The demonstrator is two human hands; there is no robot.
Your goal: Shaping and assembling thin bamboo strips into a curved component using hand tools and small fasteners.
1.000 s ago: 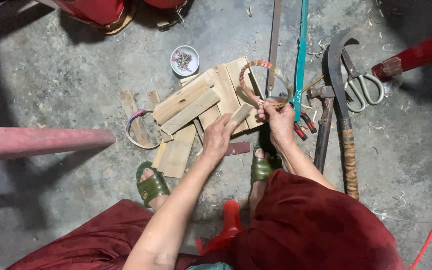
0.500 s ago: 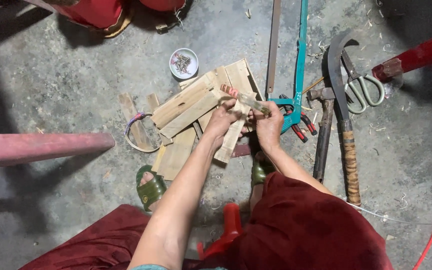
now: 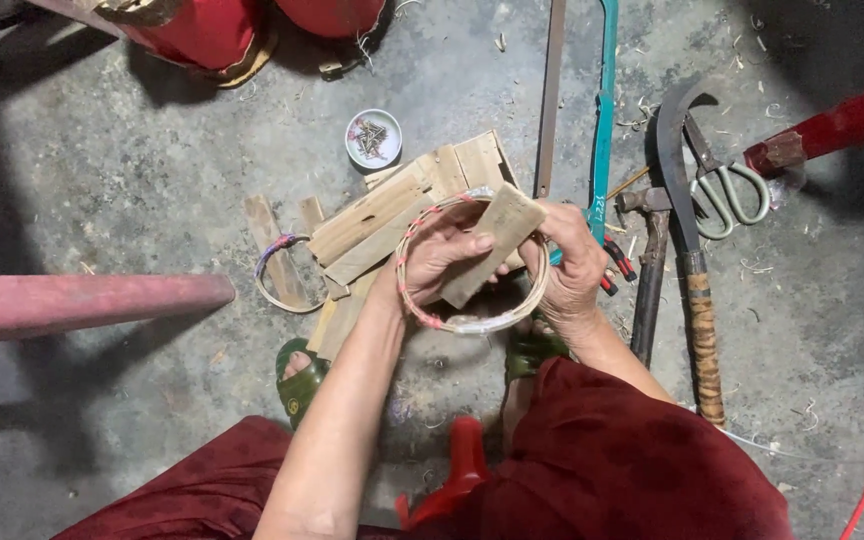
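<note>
1. Since half a second ago, both hands have lifted off the pile of slats; the thin cane ring [image 3: 472, 262], then bunched small between the fingers, now stands spread wide in full view, with a flat wooden slat [image 3: 492, 243] set across it.
2. Left hand [image 3: 442, 255] reaches through the ring, fingers curled under the slat, its grip closed on the slat from below.
3. Right hand [image 3: 570, 262] closes its grip on the right side of the ring and the slat's far end, thumb on top.
4. That change suggests, as a judgement, that slat and ring are now being fitted to each other rather than picked out.
5. Ring and slat are held above the floor, just over the heap of wooden slats [image 3: 392, 215], near the person's sandalled feet.
6. Containers: a small round white dish [image 3: 373, 138] sits on the floor, far of the heap; it holds a small cluster of what look like small nails.
7. A second ring [image 3: 282, 272] lies left of the heap; a teal-framed saw [image 3: 604, 110], hammer [image 3: 649, 270], sickle [image 3: 687, 220] and scissors [image 3: 722, 190] lie to the right.
</note>
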